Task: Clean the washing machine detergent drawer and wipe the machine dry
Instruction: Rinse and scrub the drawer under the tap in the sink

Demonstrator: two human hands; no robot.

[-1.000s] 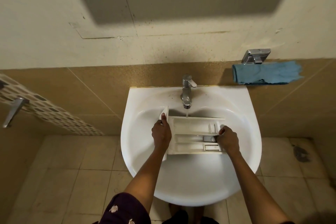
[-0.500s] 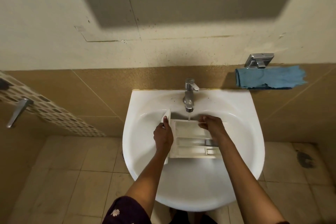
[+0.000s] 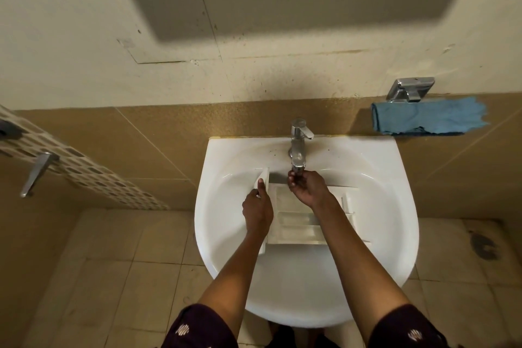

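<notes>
Right hand has left the drawer's right end for the tap spout, fingers curled under it (rinsing, likely) — left hand still grips the drawer in the sink.

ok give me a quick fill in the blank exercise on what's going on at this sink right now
1. The white plastic detergent drawer lies in the white ceramic ____.
2. The right hand reaches up to the spout of the chrome ____.
3. The left hand grips the drawer's ____ end.
4. The folded cloth beneath the chrome wall bracket is ____ in colour.

Missing words: basin; tap; left; blue
</notes>
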